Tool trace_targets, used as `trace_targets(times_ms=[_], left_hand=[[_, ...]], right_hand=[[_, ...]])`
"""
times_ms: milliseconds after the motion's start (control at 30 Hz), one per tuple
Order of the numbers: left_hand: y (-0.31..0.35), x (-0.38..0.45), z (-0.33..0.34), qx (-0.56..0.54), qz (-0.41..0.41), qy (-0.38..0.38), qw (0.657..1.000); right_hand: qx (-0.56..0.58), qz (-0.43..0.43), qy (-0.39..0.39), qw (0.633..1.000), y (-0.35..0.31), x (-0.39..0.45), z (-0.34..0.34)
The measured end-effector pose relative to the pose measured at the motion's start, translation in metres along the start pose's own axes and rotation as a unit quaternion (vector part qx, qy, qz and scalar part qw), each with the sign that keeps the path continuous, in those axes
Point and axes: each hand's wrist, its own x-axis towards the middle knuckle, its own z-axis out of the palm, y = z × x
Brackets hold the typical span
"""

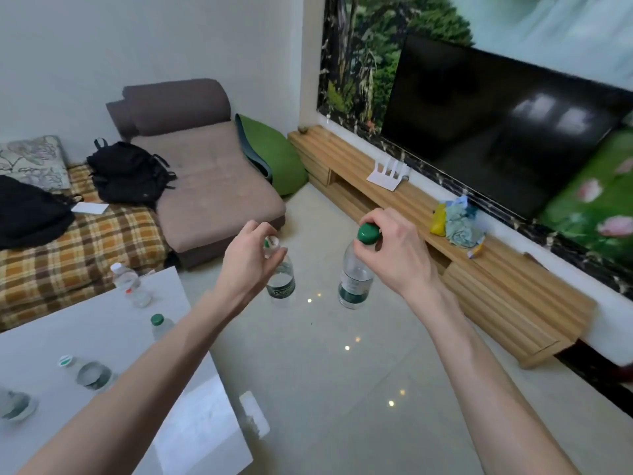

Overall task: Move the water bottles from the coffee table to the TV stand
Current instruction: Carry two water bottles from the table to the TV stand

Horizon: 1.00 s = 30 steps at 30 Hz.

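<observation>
My left hand grips the neck of a clear water bottle with a green label, which hangs above the floor. My right hand holds a second clear bottle by its green cap, also in the air. Both bottles hang between the white coffee table at lower left and the wooden TV stand at right. Several more bottles stand on the coffee table: a white-capped one, a green-capped one, one near my left forearm and one at the left edge.
A large dark TV hangs above the TV stand. On the stand lie a white router and a crumpled yellow and blue bag. A sofa with a black backpack and a green beanbag sit behind. Glossy tiled floor lies between.
</observation>
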Motion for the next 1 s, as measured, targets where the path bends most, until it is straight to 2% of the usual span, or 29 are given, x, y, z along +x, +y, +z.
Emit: trace_targets(times_ms=[300, 467, 767, 1000], left_hand=[[0.054, 0.079, 0.061, 0.012, 0.036, -0.042, 0.998], [0.065, 0.125, 0.101, 0.005, 0.041, -0.054, 0.998], [0.068, 0.239, 0.173, 0.039, 0.018, -0.081, 0.996], [0.061, 0.34, 0.203, 0.033, 0.017, -0.06, 0.998]], right_hand=[[-0.025, 0.048, -0.008, 0.998, 0.074, 0.052, -0.026], [-0.012, 0.061, -0.016, 0.998, 0.115, 0.091, -0.015], [-0.006, 0.065, -0.082, 0.994, 0.192, 0.202, 0.019], [0.01, 0.056, -0.048, 0.997, 0.244, 0.298, 0.038]])
